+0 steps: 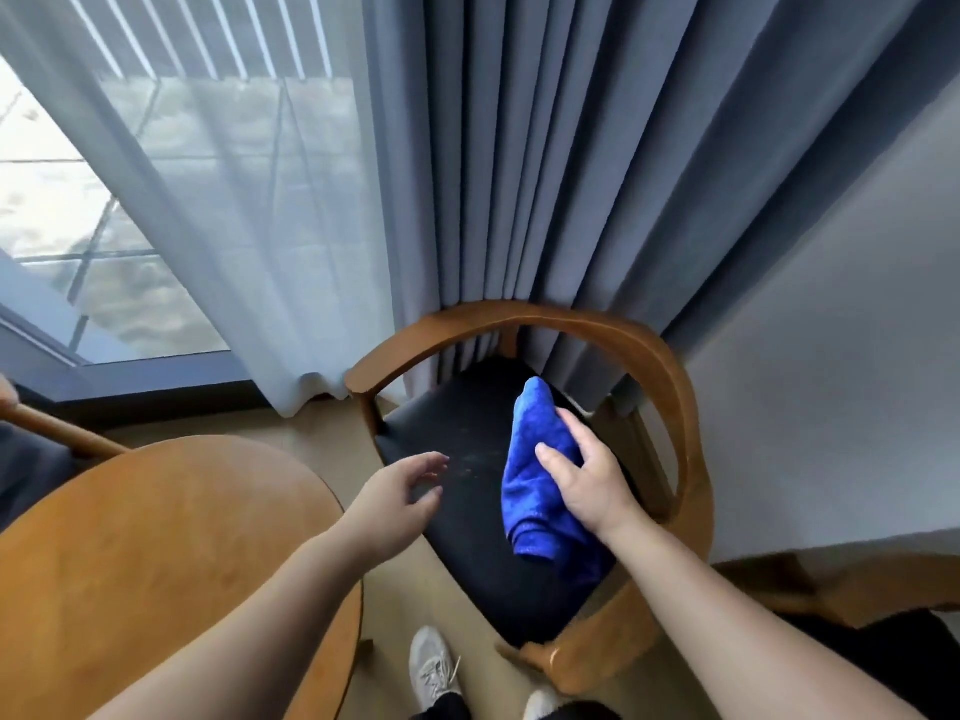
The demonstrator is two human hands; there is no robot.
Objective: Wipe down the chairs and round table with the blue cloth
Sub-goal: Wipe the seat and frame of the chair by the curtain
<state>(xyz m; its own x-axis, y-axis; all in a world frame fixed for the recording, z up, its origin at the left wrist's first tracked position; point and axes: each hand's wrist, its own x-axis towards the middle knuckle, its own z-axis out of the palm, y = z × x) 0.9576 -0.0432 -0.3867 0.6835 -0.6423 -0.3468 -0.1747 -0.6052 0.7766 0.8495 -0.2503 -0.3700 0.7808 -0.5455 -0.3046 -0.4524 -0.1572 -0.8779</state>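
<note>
While the cloth (535,475) is gripped by the right hand (587,475) on the chair (670,387) seat's right side, the left hand (400,491), fingers loosely spread, is held over its free left edge beside the table (156,537).

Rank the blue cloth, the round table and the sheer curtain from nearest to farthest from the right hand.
1. blue cloth: held in the right hand, over the chair seat.
2. round table: lower left.
3. sheer curtain: upper left, at the window.
</note>
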